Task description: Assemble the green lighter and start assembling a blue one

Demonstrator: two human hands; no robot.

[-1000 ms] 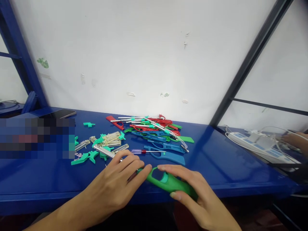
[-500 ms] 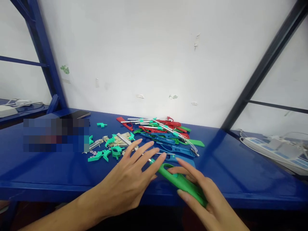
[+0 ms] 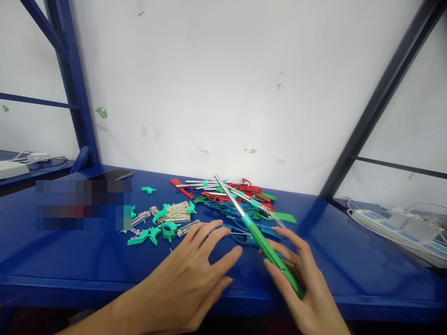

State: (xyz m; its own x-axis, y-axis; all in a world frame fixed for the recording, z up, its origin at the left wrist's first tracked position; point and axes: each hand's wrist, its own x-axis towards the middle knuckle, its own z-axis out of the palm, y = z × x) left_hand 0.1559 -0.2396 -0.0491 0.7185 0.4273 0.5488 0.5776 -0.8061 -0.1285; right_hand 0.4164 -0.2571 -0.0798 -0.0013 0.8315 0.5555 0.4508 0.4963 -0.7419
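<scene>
A green long-necked gas lighter [image 3: 270, 253] with a silver metal tube rests in my right hand [image 3: 302, 270], fingers and thumb around its handle. Its tube points up and away, over a pile of red, blue and green lighter casings [image 3: 240, 200] and metal tubes. To the left of the lighter, apart from it, my left hand [image 3: 202, 267] hangs over the front of the table with fingers spread and nothing in them. Teal plastic triggers [image 3: 169, 230] lie just beyond that hand, beside a heap of clear lighter fluid tanks [image 3: 178, 211].
The blue table [image 3: 104, 260] meets a white wall at the back. A phone [image 3: 118, 174] lies at the back left, next to a blurred-out patch. Blue metal posts rise at both sides. White power strips [image 3: 401, 228] sit on the surface to the right.
My left hand has come off the lighter's metal tube. The right hand has turned the lighter, so its tube now points more upward and away.
</scene>
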